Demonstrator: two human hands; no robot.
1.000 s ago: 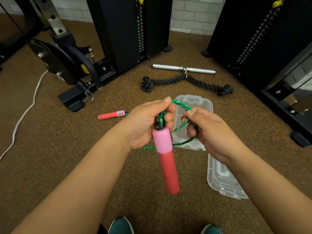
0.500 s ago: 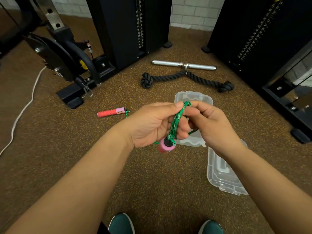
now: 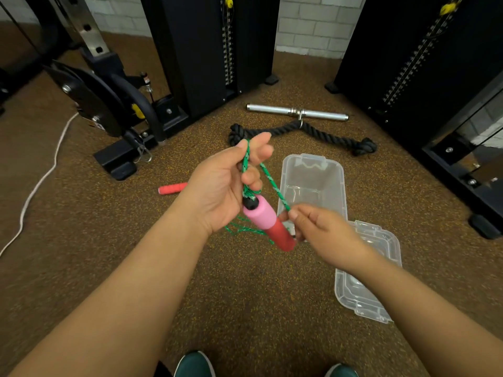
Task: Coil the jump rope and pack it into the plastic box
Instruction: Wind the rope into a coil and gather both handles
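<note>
My left hand (image 3: 223, 186) grips loops of the green jump rope (image 3: 273, 185) above the floor, with one pink-and-red handle (image 3: 268, 223) hanging from it at a slant. A taut strand runs down from that hand to my right hand (image 3: 319, 227), which pinches it between thumb and fingers. The rope's other red handle (image 3: 172, 188) lies on the floor to the left, partly hidden behind my left hand. The clear plastic box (image 3: 313, 161) sits open on the floor just beyond my hands. Its clear lid (image 3: 366, 297) lies to the right, under my right forearm.
A black knotted rope attachment (image 3: 334, 137) and a steel bar (image 3: 296, 112) lie behind the box. Black weight-stack machines (image 3: 212, 50) stand at the back and right. A machine base (image 3: 119, 148) and a white cord (image 3: 35, 186) are on the left. My shoes (image 3: 194, 364) show at the bottom.
My hands have moved apart: the left rose toward the far side, the right dropped back to the right, drawing a strand taut. The handle swung out and now hangs slanted.
</note>
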